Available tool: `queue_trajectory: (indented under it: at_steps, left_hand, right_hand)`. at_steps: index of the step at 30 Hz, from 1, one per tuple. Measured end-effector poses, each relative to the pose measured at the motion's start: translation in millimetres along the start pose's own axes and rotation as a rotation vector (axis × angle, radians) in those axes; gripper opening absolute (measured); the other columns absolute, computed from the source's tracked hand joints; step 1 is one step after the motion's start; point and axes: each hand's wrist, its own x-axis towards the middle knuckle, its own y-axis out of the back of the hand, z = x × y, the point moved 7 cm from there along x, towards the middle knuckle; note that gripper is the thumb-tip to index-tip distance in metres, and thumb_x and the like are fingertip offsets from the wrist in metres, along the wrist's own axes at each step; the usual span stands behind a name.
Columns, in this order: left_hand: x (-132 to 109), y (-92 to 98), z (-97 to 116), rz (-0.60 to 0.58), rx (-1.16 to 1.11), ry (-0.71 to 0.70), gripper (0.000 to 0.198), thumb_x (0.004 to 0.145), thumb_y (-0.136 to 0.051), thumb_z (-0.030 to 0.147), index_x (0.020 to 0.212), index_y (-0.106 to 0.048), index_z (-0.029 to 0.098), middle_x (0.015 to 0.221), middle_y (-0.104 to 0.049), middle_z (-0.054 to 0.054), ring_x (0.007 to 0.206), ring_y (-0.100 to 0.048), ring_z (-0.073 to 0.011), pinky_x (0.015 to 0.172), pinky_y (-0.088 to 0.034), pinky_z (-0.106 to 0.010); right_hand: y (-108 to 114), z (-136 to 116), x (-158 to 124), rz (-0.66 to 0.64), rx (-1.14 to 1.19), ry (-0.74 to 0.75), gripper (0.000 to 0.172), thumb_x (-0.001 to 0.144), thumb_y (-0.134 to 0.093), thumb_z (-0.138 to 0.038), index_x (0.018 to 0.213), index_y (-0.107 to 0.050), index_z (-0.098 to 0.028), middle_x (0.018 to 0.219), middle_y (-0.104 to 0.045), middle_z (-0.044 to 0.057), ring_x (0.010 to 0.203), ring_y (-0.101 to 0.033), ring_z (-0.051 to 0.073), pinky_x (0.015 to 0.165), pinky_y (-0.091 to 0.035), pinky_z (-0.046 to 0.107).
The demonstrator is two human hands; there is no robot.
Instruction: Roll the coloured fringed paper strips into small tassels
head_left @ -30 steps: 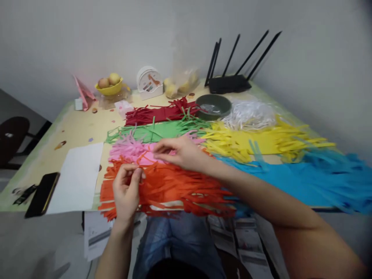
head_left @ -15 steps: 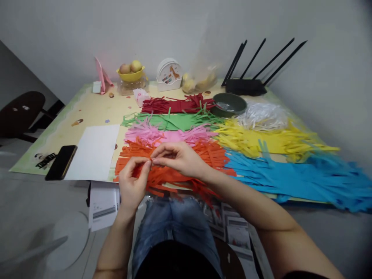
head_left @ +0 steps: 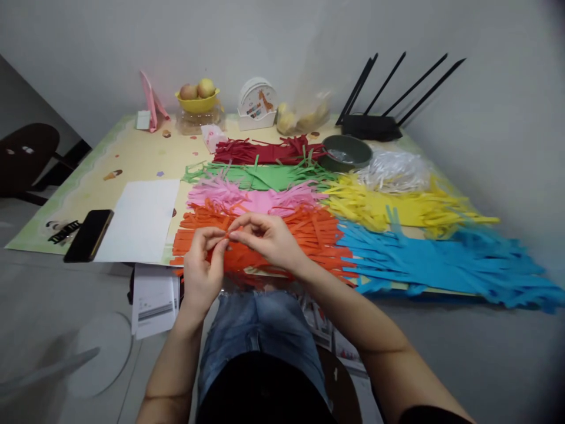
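Note:
My left hand and my right hand meet fingertip to fingertip over the orange fringed sheets, at the table's front edge. Each pinches thumb against forefinger on a small bit of orange strip, mostly hidden by the fingers. Behind the orange pile lie pink fringe, green fringe and dark red fringe, in rows. Yellow fringe and blue fringe spread out on the right, the blue overhanging the edge.
A phone lies by white paper on the left. Farther back are a dark green bowl, white strings, a black router, a yellow fruit basket and a white giraffe-print holder.
Both hands stay pinched together at nearly the same spot. Orange strips that hung below the table edge near the right forearm have shifted up. The whole view has tilted slightly.

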Motion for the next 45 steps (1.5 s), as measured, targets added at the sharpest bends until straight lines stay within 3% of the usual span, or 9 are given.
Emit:
queue_trajectory:
  at_steps: [4,10,15,24,29,32,35,41,45]
  left_hand:
    - [-3,-0.2,-4,0.037,-0.112,0.081,0.015,0.089,-0.065,0.030,0.093,-0.054,0.020,0.082,-0.068,-0.001,0.074,-0.070,-0.0132,0.073,-0.054,-0.024]
    - [-5,-16.2,-16,-0.154,-0.415,0.297,0.036,0.075,-0.079,0.043,0.088,-0.054,0.021,0.069,-0.068,0.001,0.069,-0.069,-0.0150,0.073,-0.054,-0.027]
    - [-12,-20.5,-28,-0.141,-0.624,0.410,0.037,0.070,-0.084,0.042,0.078,-0.055,0.019,0.063,-0.065,0.003,0.060,-0.064,-0.0111,0.067,-0.051,-0.023]
    - [-22,-1.4,-25,-0.205,-0.454,0.369,0.027,0.075,-0.080,0.040,0.081,-0.066,0.017,0.070,-0.072,-0.003,0.064,-0.069,-0.0147,0.066,-0.055,-0.027]
    - [8,89.2,-31,-0.210,0.130,0.147,0.024,0.084,-0.069,0.036,0.099,-0.072,0.018,0.092,-0.075,-0.007,0.084,-0.071,-0.0187,0.078,-0.057,-0.032]
    - [46,193.4,-22,0.273,0.837,-0.141,0.027,0.093,-0.056,0.036,0.100,-0.072,0.016,0.092,-0.073,-0.004,0.092,-0.068,-0.0204,0.091,-0.052,-0.041]
    - [75,235.1,-44,0.335,1.004,-0.200,0.026,0.093,-0.057,0.033,0.097,-0.072,0.013,0.112,-0.070,-0.010,0.120,-0.056,-0.0284,0.112,-0.034,-0.055]
    - [70,187.5,-131,-0.179,1.008,-0.087,0.018,0.087,-0.063,0.029,0.090,-0.075,0.017,0.109,-0.072,-0.009,0.107,-0.063,-0.0255,0.102,-0.046,-0.046]
    - [54,150.0,-110,-0.168,1.023,-0.197,0.023,0.086,-0.064,0.032,0.103,-0.072,0.019,0.130,-0.063,-0.012,0.135,-0.044,-0.0362,0.112,-0.031,-0.059]
  right_hand:
    - [0,-1,-1,-0.060,-0.031,-0.007,0.024,0.083,-0.070,-0.037,0.088,-0.072,-0.013,0.052,-0.039,-0.008,0.048,-0.032,0.005,0.048,-0.026,0.020]
    - [5,-8,-9,-0.062,-0.137,0.037,0.020,0.085,-0.067,-0.032,0.086,-0.078,-0.015,0.071,-0.073,0.003,0.057,-0.055,0.009,0.053,-0.038,0.021]
    - [0,-21,-20,-0.047,-0.282,0.142,0.017,0.087,-0.065,-0.026,0.084,-0.080,-0.018,0.075,-0.077,0.004,0.056,-0.061,0.011,0.051,-0.042,0.021]
    - [-10,-31,-29,0.174,-0.341,0.226,0.016,0.088,-0.063,-0.025,0.078,-0.074,-0.019,0.056,-0.066,-0.001,0.043,-0.052,0.009,0.044,-0.039,0.022]
    - [-12,-14,-34,0.035,-0.426,0.238,0.017,0.093,-0.058,-0.024,0.097,-0.074,-0.019,0.085,-0.077,0.005,0.068,-0.070,0.014,0.061,-0.052,0.023]
    - [17,-2,-42,0.071,-0.574,0.252,0.018,0.094,-0.056,-0.026,0.099,-0.072,-0.020,0.092,-0.077,0.007,0.081,-0.072,0.018,0.072,-0.055,0.028]
    - [43,14,-51,0.093,-0.740,0.260,0.017,0.094,-0.055,-0.027,0.095,-0.071,-0.020,0.089,-0.074,0.008,0.083,-0.070,0.020,0.076,-0.055,0.032]
    - [63,54,-64,-0.079,-0.944,0.248,0.022,0.095,-0.053,-0.028,0.103,-0.070,-0.016,0.104,-0.072,0.013,0.100,-0.067,0.026,0.089,-0.055,0.041]
    - [64,71,-72,-0.327,-1.007,0.149,0.030,0.093,-0.058,-0.028,0.117,-0.067,-0.012,0.118,-0.069,0.017,0.110,-0.064,0.029,0.096,-0.053,0.044]
